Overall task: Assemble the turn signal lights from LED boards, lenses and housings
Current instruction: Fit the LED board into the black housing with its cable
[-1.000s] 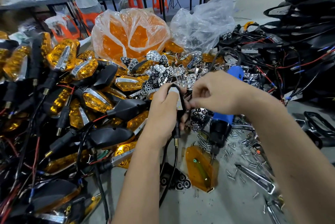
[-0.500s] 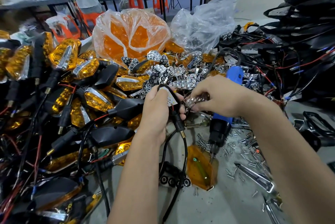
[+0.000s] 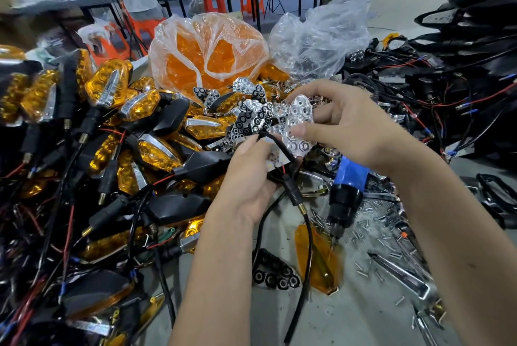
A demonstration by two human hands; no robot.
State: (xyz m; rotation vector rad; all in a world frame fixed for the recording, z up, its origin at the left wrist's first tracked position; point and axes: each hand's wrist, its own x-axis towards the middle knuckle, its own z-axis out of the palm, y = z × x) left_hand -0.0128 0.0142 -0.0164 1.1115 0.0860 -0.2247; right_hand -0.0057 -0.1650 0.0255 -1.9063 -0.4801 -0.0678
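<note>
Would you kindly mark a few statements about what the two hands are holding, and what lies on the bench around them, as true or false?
1. The right hand pinches a clear chrome reflector piece. True.
2. The left hand is empty. False: it holds a white LED board with a black cable hanging from it.
3. The blue electric screwdriver is in the right hand. False: it lies on the bench below that hand.
4. An amber lens lies loose on the bench near the screwdriver's tip. True.
5. The bag of orange lenses sits behind the pile. True.
</note>
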